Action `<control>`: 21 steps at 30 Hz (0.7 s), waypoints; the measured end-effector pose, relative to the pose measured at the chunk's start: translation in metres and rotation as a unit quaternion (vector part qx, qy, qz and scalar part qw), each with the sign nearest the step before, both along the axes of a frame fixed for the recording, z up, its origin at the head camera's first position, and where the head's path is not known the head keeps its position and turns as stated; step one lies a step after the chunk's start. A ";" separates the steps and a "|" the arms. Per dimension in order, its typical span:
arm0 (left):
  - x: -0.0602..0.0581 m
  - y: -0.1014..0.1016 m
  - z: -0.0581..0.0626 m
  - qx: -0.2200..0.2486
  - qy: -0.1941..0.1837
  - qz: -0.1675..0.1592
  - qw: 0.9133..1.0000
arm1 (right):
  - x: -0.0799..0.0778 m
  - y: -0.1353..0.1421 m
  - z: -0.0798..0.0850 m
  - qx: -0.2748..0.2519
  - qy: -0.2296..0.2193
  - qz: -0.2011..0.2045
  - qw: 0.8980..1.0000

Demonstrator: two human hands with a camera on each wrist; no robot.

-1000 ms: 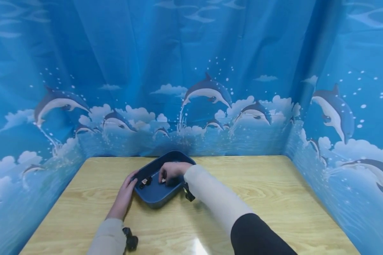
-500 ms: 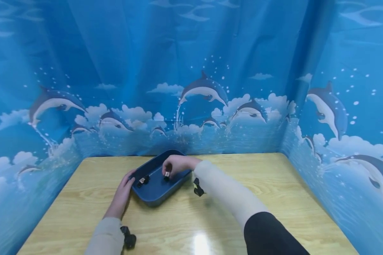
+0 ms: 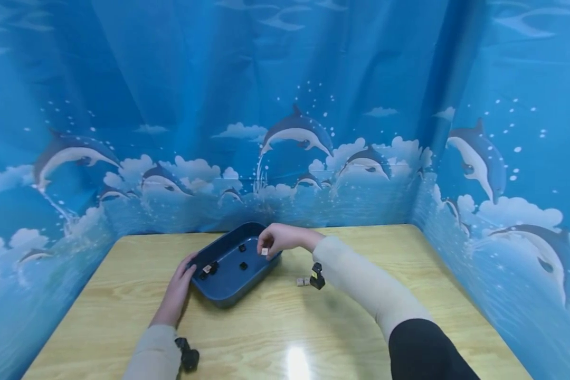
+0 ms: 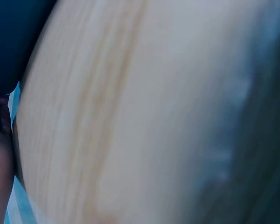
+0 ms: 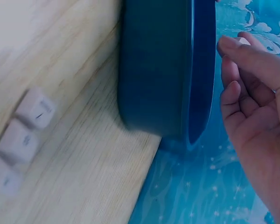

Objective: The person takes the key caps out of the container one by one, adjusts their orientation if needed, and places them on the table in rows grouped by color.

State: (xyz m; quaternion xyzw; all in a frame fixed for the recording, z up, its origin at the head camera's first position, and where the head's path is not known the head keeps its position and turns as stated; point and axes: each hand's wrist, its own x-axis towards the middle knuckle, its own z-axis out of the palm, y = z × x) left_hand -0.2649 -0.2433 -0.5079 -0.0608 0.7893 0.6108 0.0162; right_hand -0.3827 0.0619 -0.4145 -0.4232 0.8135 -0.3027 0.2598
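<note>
A dark blue plastic bin (image 3: 220,302) stands at an angle on the table. My left hand (image 3: 180,279) lies against its left end, fingers stretched along the rim. My right hand (image 3: 282,237) is over the bin's right rim, pinching a white keycap (image 3: 264,252) between thumb and fingers. In the right wrist view the white keycap (image 5: 243,41) just shows behind the thumb. Inside the bin lie black keycaps (image 3: 243,265), with a white keycap (image 3: 207,269) among dark ones at the left. The left wrist view catches only a little of the left hand (image 4: 0,154).
White keycaps (image 3: 300,282) stand in a row on the wooden table (image 3: 247,343), right of the bin; three white keycaps (image 5: 21,141) show in the right wrist view. A blue dolphin-print curtain (image 3: 209,132) surrounds the table at the back and sides.
My right hand has risen from inside the bin and moved right with the white keycap, uncovering black keycaps and the row on the table. The left hand stays at the bin.
</note>
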 end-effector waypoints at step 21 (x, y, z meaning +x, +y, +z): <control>0.000 0.001 0.001 -0.016 -0.019 -0.010 1.000 | 0.031 0.095 -0.007 -0.038 0.004 -0.057 0.998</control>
